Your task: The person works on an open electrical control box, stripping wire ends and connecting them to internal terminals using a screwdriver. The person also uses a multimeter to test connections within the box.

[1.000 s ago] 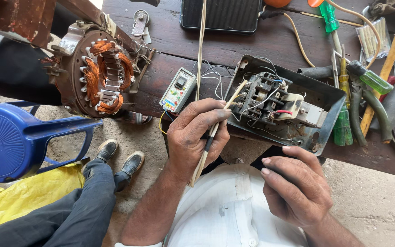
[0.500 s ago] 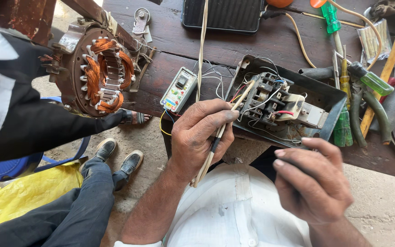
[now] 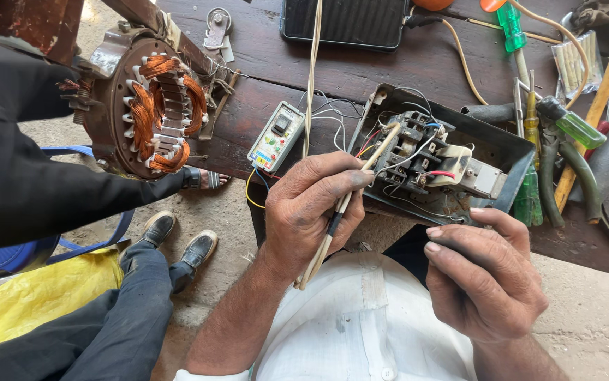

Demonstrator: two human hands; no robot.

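My left hand grips a bundle of pale cream wires like a pencil, their ends touching the black switch block inside an open dark metal box at the wooden bench's edge. My right hand hovers just below the box's front rim, fingers curled together, holding nothing I can see. A small white control unit with coloured buttons lies left of the box, with thin wires running to it.
A motor stator with copper windings sits at the bench's left end. Another person's dark sleeve, trousers and shoes fill the left. Green-handled screwdrivers, pliers and a wooden stick lie right. A dark ribbed case sits behind.
The other person's dark sleeve has swung in from the left, covering the blue stool. My right hand has risen toward the box's front rim. My left hand keeps the wires on the switch block.
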